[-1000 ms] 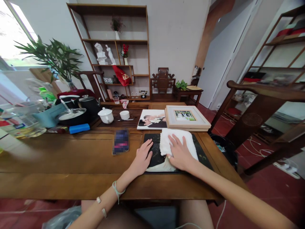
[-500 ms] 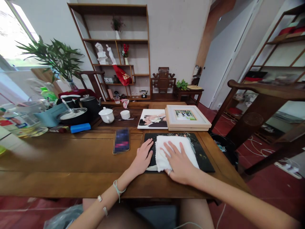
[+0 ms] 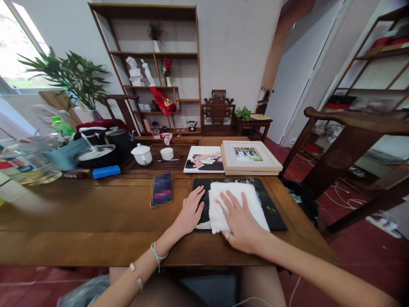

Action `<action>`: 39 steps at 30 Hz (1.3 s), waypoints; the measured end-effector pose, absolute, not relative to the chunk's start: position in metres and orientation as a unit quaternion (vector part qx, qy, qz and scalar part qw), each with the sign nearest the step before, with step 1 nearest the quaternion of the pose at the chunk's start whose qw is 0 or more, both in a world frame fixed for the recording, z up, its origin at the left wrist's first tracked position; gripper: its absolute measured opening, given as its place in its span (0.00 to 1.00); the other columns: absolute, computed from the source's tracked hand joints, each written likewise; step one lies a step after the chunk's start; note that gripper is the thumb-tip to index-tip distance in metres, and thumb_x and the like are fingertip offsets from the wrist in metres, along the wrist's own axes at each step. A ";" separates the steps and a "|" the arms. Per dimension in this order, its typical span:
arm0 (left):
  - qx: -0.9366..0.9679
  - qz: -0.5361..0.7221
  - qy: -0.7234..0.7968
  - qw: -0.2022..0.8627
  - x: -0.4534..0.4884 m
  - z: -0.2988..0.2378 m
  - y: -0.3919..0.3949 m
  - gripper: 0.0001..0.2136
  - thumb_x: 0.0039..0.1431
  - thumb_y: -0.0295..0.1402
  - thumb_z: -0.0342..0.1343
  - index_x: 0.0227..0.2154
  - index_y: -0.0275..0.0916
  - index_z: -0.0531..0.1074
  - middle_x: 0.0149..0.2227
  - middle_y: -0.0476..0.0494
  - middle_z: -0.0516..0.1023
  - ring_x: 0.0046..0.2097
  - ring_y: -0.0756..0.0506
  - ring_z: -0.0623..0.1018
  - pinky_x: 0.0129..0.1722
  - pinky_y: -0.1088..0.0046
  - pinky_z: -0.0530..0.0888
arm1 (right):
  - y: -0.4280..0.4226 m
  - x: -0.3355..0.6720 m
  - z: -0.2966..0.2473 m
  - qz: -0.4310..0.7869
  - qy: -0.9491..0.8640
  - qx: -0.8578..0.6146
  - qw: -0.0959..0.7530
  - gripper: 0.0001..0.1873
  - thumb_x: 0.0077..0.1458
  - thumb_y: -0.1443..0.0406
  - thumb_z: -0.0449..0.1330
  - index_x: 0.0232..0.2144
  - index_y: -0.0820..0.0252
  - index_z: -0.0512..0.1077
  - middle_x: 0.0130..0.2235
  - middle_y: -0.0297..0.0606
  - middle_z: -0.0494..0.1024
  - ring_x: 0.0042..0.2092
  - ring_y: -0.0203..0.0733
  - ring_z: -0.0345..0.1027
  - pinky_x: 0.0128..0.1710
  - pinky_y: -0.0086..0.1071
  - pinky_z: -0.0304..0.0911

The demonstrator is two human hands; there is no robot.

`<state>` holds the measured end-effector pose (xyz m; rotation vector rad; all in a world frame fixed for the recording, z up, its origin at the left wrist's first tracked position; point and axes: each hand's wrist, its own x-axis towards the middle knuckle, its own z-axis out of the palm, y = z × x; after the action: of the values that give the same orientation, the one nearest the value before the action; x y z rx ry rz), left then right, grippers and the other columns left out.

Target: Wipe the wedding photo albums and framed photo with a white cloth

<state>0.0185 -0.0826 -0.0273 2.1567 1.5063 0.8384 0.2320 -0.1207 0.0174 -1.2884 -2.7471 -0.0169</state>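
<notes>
A dark photo panel (image 3: 277, 215) with a printed picture lies flat on the wooden table, close to its front edge. Spread over its middle is a white cloth (image 3: 255, 204), which covers much of the picture. My right hand (image 3: 239, 217) rests flat on the cloth with the fingers apart and a ring showing. At the panel's left edge, my left hand (image 3: 191, 211) lies palm down, fingers stretched out, touching the panel. A phone (image 3: 162, 189) with a blurred-out screen sits to the left of that hand.
Behind the panel are a white photo print (image 3: 204, 160) and stacked light wood frames (image 3: 252, 168). A white lidded cup (image 3: 142, 154), a small white bowl (image 3: 166, 153), a blue box (image 3: 106, 172) and a lidded pan (image 3: 96, 157) stand further left. A dark wooden chair (image 3: 348, 149) is at the right.
My right hand and the white cloth have slid slightly toward me and to the right over the panel. My left hand stays in place on the panel's edge.
</notes>
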 end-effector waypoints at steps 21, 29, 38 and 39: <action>0.772 0.311 0.525 0.177 0.017 -0.031 -0.081 0.21 0.66 0.32 0.41 0.60 0.44 0.59 0.65 0.38 0.58 0.67 0.41 0.57 0.62 0.49 0.56 | -0.051 0.276 0.021 -0.029 -0.867 -0.496 0.044 0.28 0.58 0.59 0.51 0.56 0.71 0.67 0.67 0.53 0.50 0.67 0.59 0.37 0.62 0.62 0.30; 0.770 0.313 0.525 0.184 0.017 -0.030 -0.081 0.20 0.66 0.32 0.41 0.60 0.45 0.59 0.66 0.39 0.58 0.67 0.41 0.56 0.62 0.48 0.55 | -0.151 0.260 0.026 0.038 -0.918 -0.392 0.046 0.44 0.49 0.63 0.57 0.67 0.60 0.48 0.69 0.45 0.41 0.68 0.58 0.26 0.62 0.64 0.22; 0.770 0.310 0.526 0.186 0.016 -0.030 -0.081 0.20 0.66 0.33 0.41 0.60 0.44 0.59 0.66 0.39 0.57 0.67 0.41 0.56 0.63 0.48 0.55 | -0.117 0.278 0.024 0.015 -0.894 -0.445 0.051 0.34 0.52 0.62 0.54 0.62 0.63 0.59 0.69 0.44 0.45 0.68 0.55 0.32 0.63 0.62 0.25; 0.771 0.310 0.524 0.186 0.016 -0.030 -0.081 0.20 0.66 0.33 0.41 0.60 0.44 0.59 0.66 0.39 0.57 0.67 0.41 0.56 0.63 0.48 0.55 | -0.103 0.285 0.022 0.001 -0.882 -0.469 0.047 0.31 0.54 0.61 0.52 0.60 0.66 0.63 0.68 0.46 0.46 0.68 0.56 0.33 0.63 0.62 0.26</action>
<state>0.0163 -0.0809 -0.0297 2.1730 1.4768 0.8724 0.2851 -0.1031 0.0224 -1.4317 -2.6894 0.0031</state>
